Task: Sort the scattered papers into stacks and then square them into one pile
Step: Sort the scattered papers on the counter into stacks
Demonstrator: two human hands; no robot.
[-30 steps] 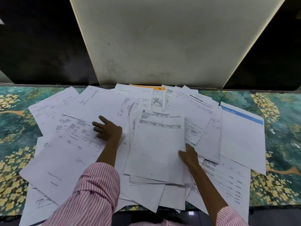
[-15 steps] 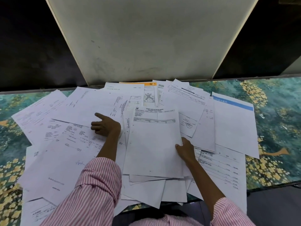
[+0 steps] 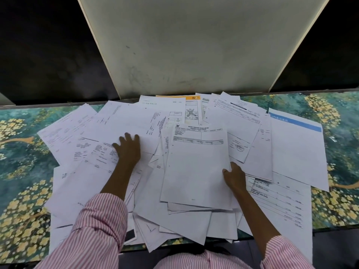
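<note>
- Loosely, the papers [image 3: 120,123] lay scattered and overlapping across the floral tabletop [image 3: 23,171].
- The left hand [image 3: 128,150] pressed flat on sheets left of centre, fingers straight and slightly apart.
- The right hand [image 3: 234,176] held the printed sheet [image 3: 196,167] atop the middle heap, fingers clamped on its right edge.
</note>
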